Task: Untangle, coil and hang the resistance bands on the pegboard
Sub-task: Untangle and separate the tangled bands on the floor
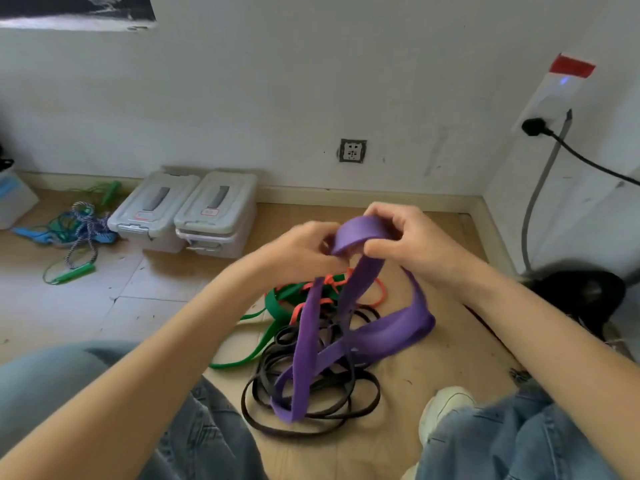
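A wide purple band (308, 344) hangs in long loops from both my hands down to the floor. My left hand (304, 249) pinches its upper fold from the left. My right hand (408, 237) grips the same fold from the right, fingers curled over it. Under the purple loops lies a tangle on the wooden floor: thin black bands (311, 407), a green band (277, 303) and a thin orange band (329, 282). No pegboard is in view.
Two lidded grey plastic boxes (194, 213) stand against the wall. A pile of skipping ropes (76, 230) lies at the left. A black cable (588, 161) runs from a wall plug at the right. My knees and a white shoe (446, 407) frame the pile.
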`<action>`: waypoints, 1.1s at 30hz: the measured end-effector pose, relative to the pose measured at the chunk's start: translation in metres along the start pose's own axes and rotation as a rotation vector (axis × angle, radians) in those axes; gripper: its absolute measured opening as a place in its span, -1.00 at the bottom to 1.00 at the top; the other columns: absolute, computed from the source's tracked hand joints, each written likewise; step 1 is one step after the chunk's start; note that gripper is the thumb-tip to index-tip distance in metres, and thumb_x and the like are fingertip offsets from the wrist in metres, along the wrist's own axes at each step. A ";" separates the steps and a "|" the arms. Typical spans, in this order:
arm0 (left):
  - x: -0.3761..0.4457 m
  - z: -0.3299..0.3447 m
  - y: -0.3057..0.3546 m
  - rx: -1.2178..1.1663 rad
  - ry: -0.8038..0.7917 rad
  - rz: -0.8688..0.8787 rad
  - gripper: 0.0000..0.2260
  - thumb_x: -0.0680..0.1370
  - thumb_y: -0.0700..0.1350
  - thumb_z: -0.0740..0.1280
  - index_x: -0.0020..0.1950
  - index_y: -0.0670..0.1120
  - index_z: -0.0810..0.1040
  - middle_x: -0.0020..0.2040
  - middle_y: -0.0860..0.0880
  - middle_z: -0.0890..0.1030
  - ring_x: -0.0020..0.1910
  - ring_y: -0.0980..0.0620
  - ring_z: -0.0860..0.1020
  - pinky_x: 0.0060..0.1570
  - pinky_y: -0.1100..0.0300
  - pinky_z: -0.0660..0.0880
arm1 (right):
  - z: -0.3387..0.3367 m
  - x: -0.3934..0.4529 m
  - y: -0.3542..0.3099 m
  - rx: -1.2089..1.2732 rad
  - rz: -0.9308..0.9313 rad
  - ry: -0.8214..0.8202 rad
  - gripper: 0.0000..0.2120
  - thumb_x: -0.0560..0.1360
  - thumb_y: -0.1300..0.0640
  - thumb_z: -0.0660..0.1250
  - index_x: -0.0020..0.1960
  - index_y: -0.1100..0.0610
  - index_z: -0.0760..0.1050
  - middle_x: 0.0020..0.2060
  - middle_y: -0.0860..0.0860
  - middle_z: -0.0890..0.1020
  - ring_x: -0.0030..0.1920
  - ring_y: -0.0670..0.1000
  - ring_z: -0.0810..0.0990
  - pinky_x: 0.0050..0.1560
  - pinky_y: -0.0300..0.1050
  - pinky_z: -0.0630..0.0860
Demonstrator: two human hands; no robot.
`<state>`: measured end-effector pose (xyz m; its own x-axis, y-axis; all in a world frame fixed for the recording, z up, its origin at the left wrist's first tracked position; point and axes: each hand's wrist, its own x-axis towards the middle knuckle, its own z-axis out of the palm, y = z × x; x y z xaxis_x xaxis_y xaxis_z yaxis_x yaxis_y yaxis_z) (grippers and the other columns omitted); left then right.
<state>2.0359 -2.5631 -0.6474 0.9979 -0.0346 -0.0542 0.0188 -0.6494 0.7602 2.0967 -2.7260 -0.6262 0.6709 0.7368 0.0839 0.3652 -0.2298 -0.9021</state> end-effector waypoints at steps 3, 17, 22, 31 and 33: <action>-0.007 0.040 -0.028 -0.065 -0.243 -0.065 -0.85 0.41 -0.35 0.33 -0.15 -0.11 0.56 -0.16 -0.09 0.62 -0.14 0.02 0.57 0.00 0.04 0.53 | -0.008 0.001 -0.011 0.561 -0.105 0.026 -0.81 0.31 0.32 0.23 -0.29 0.04 0.49 -0.40 -0.05 0.48 -0.36 -0.12 0.43 -0.26 -0.28 0.40; -0.012 -0.056 0.038 -0.699 0.400 0.006 -0.83 0.51 -0.32 0.23 -0.22 -0.13 0.50 -0.48 0.03 0.56 -0.48 0.13 0.53 -0.46 0.33 0.46 | -0.036 -0.004 0.027 -0.132 0.404 -0.014 -0.20 0.27 0.06 0.54 0.40 0.02 0.23 0.27 -0.03 0.38 0.22 -0.02 0.45 0.14 -0.16 0.42; -0.001 -0.025 0.040 -0.226 0.219 0.023 -0.81 0.37 -0.36 0.35 -0.25 -0.10 0.44 -0.40 0.02 0.44 -0.47 0.21 0.36 -0.43 0.38 0.33 | -0.015 -0.006 0.009 0.057 0.087 -0.226 -0.30 0.19 -0.15 0.55 0.26 -0.22 0.33 0.28 -0.23 0.46 0.30 -0.25 0.40 0.31 -0.25 0.34; -0.001 0.000 0.013 -0.236 0.148 0.036 -0.80 0.28 -0.15 0.30 -0.13 -0.16 0.55 -0.24 -0.09 0.56 -0.24 0.05 0.48 -0.17 0.13 0.46 | -0.003 0.001 -0.009 0.346 -0.005 0.043 -0.77 0.40 0.46 0.30 -0.13 0.15 0.45 -0.30 -0.01 0.54 -0.29 -0.11 0.51 -0.17 -0.25 0.47; -0.004 0.027 -0.005 -0.176 -0.129 -0.050 -0.86 0.35 -0.22 0.34 -0.10 -0.12 0.58 -0.14 -0.11 0.61 -0.13 0.00 0.56 0.00 0.09 0.50 | -0.011 -0.001 -0.014 0.629 -0.049 0.034 -0.76 0.35 0.45 0.28 -0.16 0.13 0.42 -0.37 -0.04 0.53 -0.36 -0.11 0.50 -0.26 -0.31 0.48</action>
<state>2.0298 -2.5796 -0.6684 0.9795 -0.1106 -0.1684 0.0894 -0.5108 0.8550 2.0977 -2.7307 -0.6094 0.6869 0.7139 0.1359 -0.0459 0.2292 -0.9723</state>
